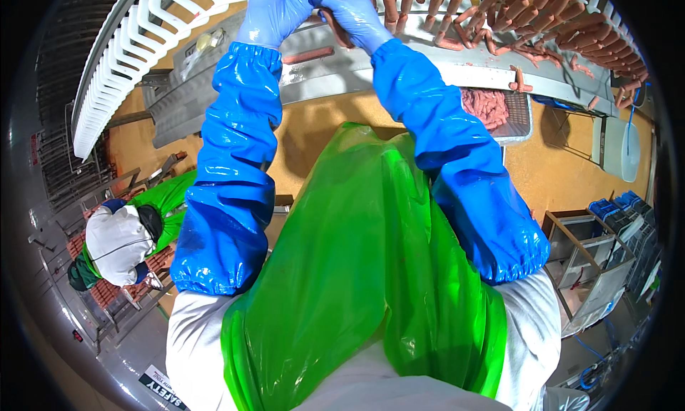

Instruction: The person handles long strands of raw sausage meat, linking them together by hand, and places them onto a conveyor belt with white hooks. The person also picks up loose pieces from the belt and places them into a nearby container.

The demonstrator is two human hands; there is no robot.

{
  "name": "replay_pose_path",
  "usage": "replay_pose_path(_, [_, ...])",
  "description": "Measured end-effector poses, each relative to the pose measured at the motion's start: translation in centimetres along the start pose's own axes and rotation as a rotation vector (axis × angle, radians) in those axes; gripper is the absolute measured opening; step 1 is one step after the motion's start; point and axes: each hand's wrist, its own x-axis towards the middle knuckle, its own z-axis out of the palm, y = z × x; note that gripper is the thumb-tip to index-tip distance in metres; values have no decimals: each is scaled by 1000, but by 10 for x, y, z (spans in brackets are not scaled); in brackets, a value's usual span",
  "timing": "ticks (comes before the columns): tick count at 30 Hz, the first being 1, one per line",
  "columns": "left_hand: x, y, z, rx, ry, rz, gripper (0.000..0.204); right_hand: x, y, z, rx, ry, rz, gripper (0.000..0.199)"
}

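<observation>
At the top edge, my two blue-gloved hands meet over a steel table. My right hand (355, 15) is closed around a pinkish-brown sausage (338, 30) that hangs down past its fingers. My left hand (275, 13) is also closed, its fingertips touching the right hand's fingers; what it grips is hidden. Below them, a loose sausage (308, 56) lies on the table (314, 83). Linked sausages (528, 11) hang in rows and lie piled to the right of my hands.
White hooks (118, 58) line a curved rail at the left. A grey crate (519, 124) of pink meat stands below the table's right part. A co-worker (121, 243) bends over trays of sausages at far left. A metal frame cart (589, 261) stands at right.
</observation>
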Motion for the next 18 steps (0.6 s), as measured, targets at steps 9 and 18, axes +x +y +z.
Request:
replay_pose_path(9, [-64, -97, -46, 232, 25, -226, 31, -64, -33, -69, -1037, 325, -1, 46])
replay_pose_path(18, [-64, -169, -7, 650, 192, -294, 31, -68, 4, -197, -1465, 251, -236, 21])
